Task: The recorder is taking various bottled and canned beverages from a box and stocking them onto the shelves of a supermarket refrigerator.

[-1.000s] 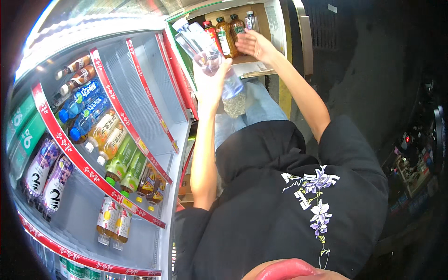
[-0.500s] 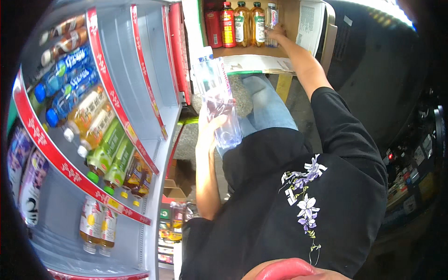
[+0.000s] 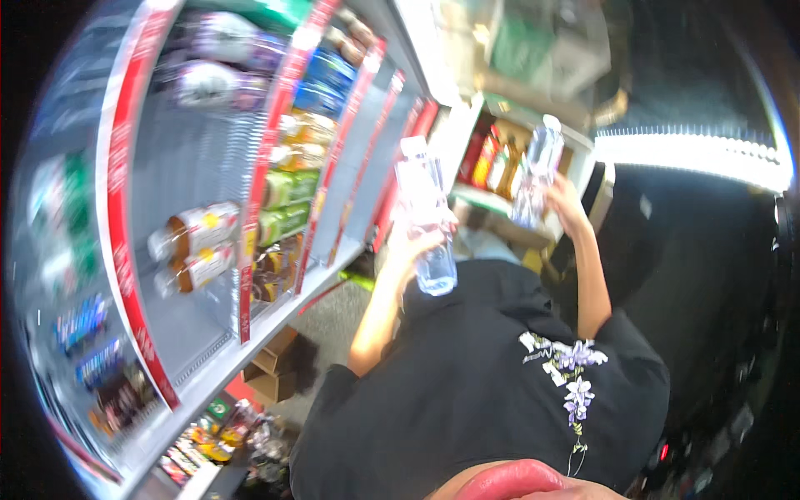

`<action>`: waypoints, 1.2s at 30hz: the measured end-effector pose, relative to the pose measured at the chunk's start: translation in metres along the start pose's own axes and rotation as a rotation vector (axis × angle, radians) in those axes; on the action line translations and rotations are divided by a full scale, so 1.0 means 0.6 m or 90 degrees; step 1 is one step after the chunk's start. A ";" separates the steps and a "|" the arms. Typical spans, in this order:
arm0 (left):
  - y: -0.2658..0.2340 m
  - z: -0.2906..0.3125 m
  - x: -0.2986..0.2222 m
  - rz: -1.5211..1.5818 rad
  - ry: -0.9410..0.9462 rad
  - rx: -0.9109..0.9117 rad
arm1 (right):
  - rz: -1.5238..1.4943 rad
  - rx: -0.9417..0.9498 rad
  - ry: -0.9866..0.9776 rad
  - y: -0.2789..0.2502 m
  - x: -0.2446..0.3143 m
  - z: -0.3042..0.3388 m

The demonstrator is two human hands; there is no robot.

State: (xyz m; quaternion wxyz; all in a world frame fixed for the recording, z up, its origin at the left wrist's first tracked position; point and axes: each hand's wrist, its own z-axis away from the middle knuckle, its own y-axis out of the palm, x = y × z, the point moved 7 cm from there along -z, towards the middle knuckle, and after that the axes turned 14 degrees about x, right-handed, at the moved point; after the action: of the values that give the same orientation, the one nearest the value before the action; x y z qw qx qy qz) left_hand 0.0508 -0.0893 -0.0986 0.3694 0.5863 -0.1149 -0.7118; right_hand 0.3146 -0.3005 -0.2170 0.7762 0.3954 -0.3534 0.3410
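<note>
A clear plastic bottle (image 3: 435,271) stands upright in my left hand (image 3: 406,247), whose fingers are wrapped round its middle. Blur hides whether a second bottle is pressed against it. On the other side, my right hand (image 3: 567,200) grips another clear bottle (image 3: 546,150), slightly tilted and raised in front of a small open compartment (image 3: 475,198). Inside that compartment, red and amber drink bottles (image 3: 497,164) stand in a row. To my left rises an open shelf unit with red edge strips (image 3: 265,167); bottles with yellow-and-white labels (image 3: 204,242) lie on one shelf.
More drinks fill the shelves, among them purple-labelled bottles (image 3: 221,83), blue ones (image 3: 323,83) and green ones (image 3: 290,204). Below the shelf unit, a cardboard box (image 3: 271,367) sits on the floor. A bright light strip (image 3: 692,154) crosses the upper right.
My right hand has drawn the clear bottle out of the compartment and lifted it. My left hand still holds its bottle. The view has turned, showing more of the shelves.
</note>
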 end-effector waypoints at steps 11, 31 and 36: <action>0.163 0.097 -0.404 -0.457 0.666 -0.226 | 0.291 0.201 -0.468 0.367 0.427 -0.077; 0.232 0.099 -0.809 -0.827 1.078 -0.582 | 0.383 0.247 -1.078 0.756 0.864 -0.161; 0.193 0.081 -0.840 -0.734 0.991 -0.539 | 0.477 0.224 -1.059 0.777 0.863 -0.176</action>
State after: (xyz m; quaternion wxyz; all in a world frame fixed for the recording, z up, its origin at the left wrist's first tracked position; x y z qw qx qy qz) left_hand 0.0713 0.1492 0.3626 0.1219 0.6704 0.7070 -0.1893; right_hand 0.2352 0.1308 0.3343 0.0411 0.4849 -0.8442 0.2245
